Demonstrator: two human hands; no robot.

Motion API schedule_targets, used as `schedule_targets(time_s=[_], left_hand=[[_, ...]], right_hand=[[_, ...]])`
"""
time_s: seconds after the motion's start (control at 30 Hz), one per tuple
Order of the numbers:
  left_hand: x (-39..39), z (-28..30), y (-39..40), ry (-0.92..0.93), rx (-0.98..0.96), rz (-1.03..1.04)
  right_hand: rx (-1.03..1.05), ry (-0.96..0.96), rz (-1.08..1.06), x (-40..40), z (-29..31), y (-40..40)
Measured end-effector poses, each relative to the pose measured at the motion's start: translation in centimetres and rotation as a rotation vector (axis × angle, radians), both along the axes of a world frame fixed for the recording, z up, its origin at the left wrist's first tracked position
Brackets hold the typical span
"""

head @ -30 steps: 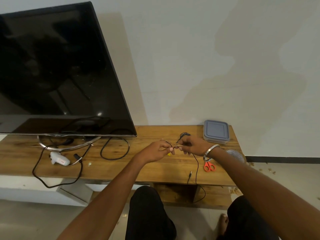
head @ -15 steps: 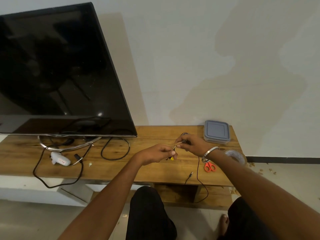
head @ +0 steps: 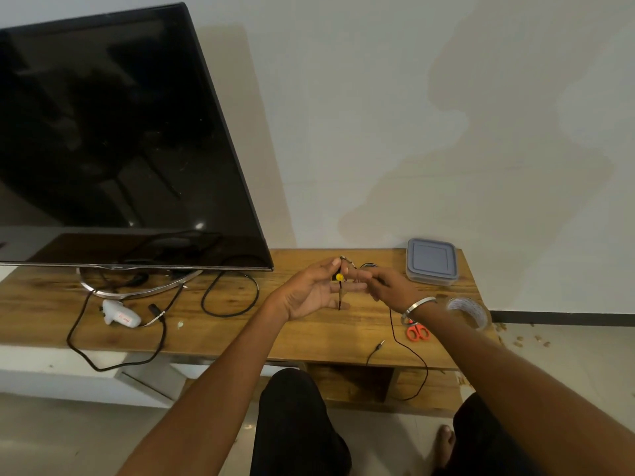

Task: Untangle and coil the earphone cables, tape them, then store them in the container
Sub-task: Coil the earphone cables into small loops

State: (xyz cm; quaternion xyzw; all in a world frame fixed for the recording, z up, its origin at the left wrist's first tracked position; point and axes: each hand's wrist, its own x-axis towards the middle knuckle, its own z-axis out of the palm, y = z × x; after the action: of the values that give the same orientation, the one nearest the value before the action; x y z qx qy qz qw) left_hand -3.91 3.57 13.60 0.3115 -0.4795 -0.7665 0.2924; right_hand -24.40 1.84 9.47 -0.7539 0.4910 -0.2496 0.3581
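Seated at a low wooden bench (head: 240,334), a person works a thin black earphone cable (head: 409,352) between both hands – the left hand (head: 309,293) palm-up with fingers spread, a small yellow piece (head: 339,277) and black strands resting against it, the right hand (head: 388,286) pinching the cable just beside it. From the right hand the cable drops over the bench's near edge, its plug (head: 379,345) lying on the wood. A lidded grey plastic container (head: 432,261) sits at the far right; orange-handled scissors (head: 417,332) and a clear tape roll (head: 469,312) lie nearer – a dark flat-screen television (head: 113,139) stands left.
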Motion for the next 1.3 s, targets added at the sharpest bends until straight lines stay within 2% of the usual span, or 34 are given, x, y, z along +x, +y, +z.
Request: schedule_targets(time_s=[0.23, 0.5, 0.77, 0.97, 1.3], left_hand=[[-0.5, 0.7, 0.0, 0.149, 0.011, 0.047], [-1.4, 1.2, -0.1, 0.08, -0.089, 0.195], [-1.3, -0.3, -0.3, -0.304, -0.33, 0.261], [-0.2, -2.5, -1.1, -0.564, -0.544, 0.197], [1.5, -4.6, -1.1, -0.787, -0.589, 0.143]], right_hand=[[0.155, 0.063, 0.071, 0.8, -1.1, 0.3], [0.211, 0.119, 0.189, 2.4, -0.7, 1.2], [0.157, 0.177, 0.237, 1.9, 0.5, 1.1], [0.201, 0.088, 0.228, 1.4, 0.5, 0.9], [0.246, -0.041, 0.157, 0.4, 1.9, 1.0]])
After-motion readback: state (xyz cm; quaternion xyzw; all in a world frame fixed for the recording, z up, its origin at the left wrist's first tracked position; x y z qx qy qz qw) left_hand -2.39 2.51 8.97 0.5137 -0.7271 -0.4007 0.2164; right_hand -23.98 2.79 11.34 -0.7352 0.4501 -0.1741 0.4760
